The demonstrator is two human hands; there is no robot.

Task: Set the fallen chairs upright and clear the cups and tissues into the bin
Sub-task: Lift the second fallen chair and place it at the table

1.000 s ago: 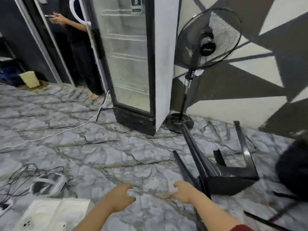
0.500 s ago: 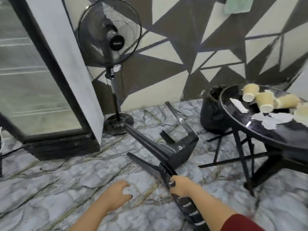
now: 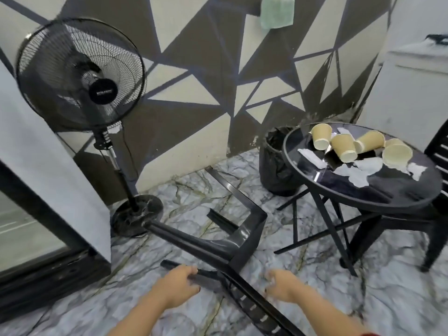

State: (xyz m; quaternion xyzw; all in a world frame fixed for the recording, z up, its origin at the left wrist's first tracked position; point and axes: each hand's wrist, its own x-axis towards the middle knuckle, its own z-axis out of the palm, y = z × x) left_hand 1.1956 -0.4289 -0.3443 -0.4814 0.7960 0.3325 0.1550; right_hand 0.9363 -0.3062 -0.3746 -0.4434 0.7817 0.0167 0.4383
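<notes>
A black chair (image 3: 242, 241) lies tipped over on the marble floor, its legs pointing left toward the fan. My left hand (image 3: 177, 284) curls its fingers over the lowest leg. To the right of the slatted backrest is my right hand (image 3: 278, 284), blurred, fingers loosely bent, with a strip of floor between it and the chair. Several tan paper cups (image 3: 343, 147) lie tipped on the round black table (image 3: 378, 200), with torn white tissues (image 3: 356, 172) among them. A black lined bin (image 3: 275, 166) stands by the wall, left of the table.
A pedestal fan (image 3: 80, 73) stands at left, its round base (image 3: 138, 214) touching a chair leg. A glass-door fridge (image 3: 36, 229) fills the left edge. Another black chair (image 3: 438, 154) sits behind the table at right. A green cloth (image 3: 277, 12) hangs on the wall.
The view swung right, bringing the table, cups and bin into sight. My left hand moved from bare floor onto the chair leg. My right hand came off the chair's back.
</notes>
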